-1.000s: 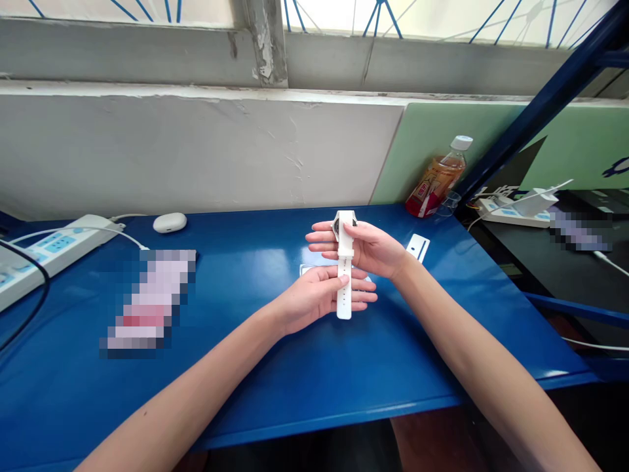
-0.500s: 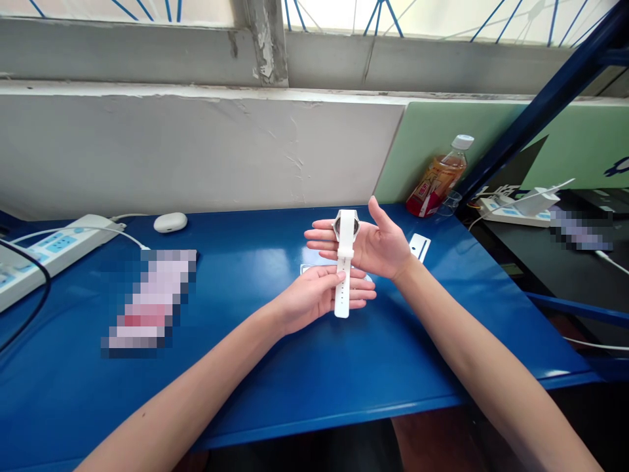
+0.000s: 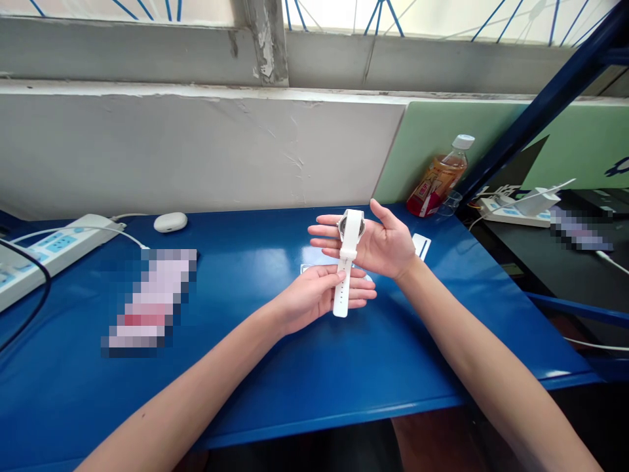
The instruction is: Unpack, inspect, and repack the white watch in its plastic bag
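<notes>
A wristwatch [image 3: 350, 231] with a white strap is held over the blue desk, its case at the far end and the holed strap end pointing toward me. My left hand [image 3: 310, 296] pinches the strap between the thumb and the flat fingers beneath. Behind the watch case, my right hand [image 3: 386, 246] lies palm up with its fingers stretched and the thumb raised, so the case is over or against those fingers. Part of a pale flat object shows on the desk behind my hands, mostly hidden by them.
The blue desk [image 3: 236, 373] carries a phone [image 3: 152, 295] with blurred screen, an earbud case [image 3: 170, 222] and a power strip [image 3: 59, 252] on the left. A drink bottle [image 3: 437, 180] leans at the back right near a white card [image 3: 422, 246]. A blue metal post [image 3: 535, 98] slants up beside it.
My right hand has shifted slightly to the right, and the watch case has tilted right with it. The left hand keeps its pinch on the strap in the same place.
</notes>
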{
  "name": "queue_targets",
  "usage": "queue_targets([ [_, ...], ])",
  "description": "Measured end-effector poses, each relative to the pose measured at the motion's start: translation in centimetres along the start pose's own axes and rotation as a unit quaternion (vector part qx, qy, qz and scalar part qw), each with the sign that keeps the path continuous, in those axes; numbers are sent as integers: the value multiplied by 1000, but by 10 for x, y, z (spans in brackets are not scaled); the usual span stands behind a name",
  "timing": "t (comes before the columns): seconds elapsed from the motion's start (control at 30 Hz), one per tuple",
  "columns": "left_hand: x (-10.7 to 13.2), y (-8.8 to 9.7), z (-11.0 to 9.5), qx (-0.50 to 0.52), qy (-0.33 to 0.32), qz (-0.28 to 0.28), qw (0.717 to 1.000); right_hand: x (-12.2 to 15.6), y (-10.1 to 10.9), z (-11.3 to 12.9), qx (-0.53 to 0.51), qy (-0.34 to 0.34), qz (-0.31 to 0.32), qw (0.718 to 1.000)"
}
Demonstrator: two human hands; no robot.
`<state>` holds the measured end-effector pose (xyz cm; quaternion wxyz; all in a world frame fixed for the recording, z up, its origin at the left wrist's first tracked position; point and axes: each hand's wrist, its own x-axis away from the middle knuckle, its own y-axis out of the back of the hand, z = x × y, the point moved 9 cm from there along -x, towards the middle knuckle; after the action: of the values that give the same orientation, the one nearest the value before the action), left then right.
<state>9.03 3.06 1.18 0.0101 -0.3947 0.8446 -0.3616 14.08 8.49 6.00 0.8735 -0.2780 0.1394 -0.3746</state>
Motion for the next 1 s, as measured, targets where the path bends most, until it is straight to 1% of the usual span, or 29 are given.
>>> queue_targets([
  [0.1, 0, 0, 0, -3, 1, 0, 1000, -1, 1, -1, 8, -2, -9, 1000],
  [0.23, 0, -1, 0, -14, 0, 3, 1000, -1, 2, -1, 6, 7, 7, 1000],
  [0.33, 0, 0, -2, -17, -1, -2, 1000, -1, 8, 1, 19, 26, -3, 999],
  [0.43, 0, 5, -4, 12, 4, -29, 999, -2, 23, 9, 21, 71, -51, 996],
  [0.5, 1, 10, -7, 63, 5, -51, 997, -1, 37, 18, 3, 119, -100, 988],
  [0.6, 2, 16, -16, 134, -38, -84, 987, 4, 58, 31, -25, 197, -168, 966],
  [0.67, 4, 19, -23, 151, -78, -101, 980, 6, 64, 35, -11, 221, -190, 956],
  [0.73, 5, 20, -27, 144, -109, -103, 978, 5, 62, 34, 29, 220, -191, 956],
  [0.8, 4, 17, -30, 116, -135, -88, 980, 3, 53, 30, 83, 205, -174, 960],
  [0.87, 4, 14, -31, 68, -157, -69, 983, 3, 41, 30, 170, 205, -163, 950],
  [0.93, 3, 13, -30, 12, -168, -69, 983, 7, 29, 36, 283, 230, -165, 916],
  [1.0, 3, 15, -26, -40, -161, -82, 983, 11, 20, 42, 361, 253, -167, 882],
])
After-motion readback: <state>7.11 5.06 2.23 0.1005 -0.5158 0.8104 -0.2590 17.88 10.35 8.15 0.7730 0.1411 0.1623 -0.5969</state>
